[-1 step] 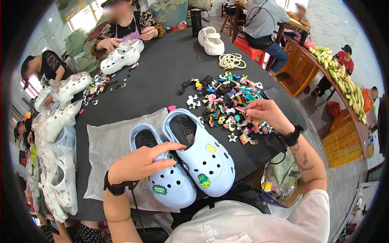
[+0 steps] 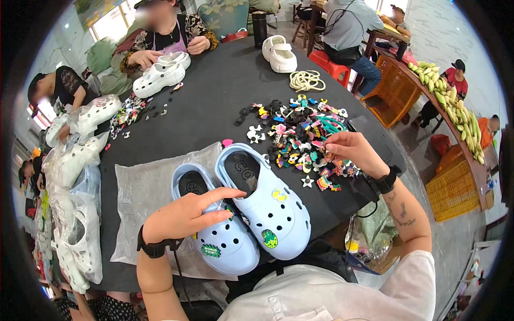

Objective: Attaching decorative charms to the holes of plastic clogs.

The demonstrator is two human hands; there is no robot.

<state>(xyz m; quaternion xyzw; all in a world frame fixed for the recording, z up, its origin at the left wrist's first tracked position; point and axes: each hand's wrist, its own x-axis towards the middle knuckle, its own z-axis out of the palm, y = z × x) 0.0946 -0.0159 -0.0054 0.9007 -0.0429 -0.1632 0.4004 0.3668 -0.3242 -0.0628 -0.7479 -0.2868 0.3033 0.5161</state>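
Note:
A pair of light blue clogs lies side by side in front of me, toes toward me. Bright charms are fixed in the left clog [image 2: 230, 246] and the right clog [image 2: 284, 214]. My left hand [image 2: 184, 216] rests over the left clog and grips it, thumb on its upper. Its index finger reaches to the right clog's opening; the other fingers are mostly hidden. Beyond the clogs is a pile of mixed shoe charms [image 2: 300, 128]. At the pile's right side my right hand [image 2: 350, 152] is pinched, fingertips among the charms. What they hold is hidden.
Under the clogs lies a clear plastic bag [image 2: 144, 187] on the black table [image 2: 209, 91]. Bagged white clogs [image 2: 77, 230] line the left edge. At the far side are white clogs [image 2: 281, 56], a coiled cord [image 2: 306, 81] and a person handling another white pair [image 2: 160, 75].

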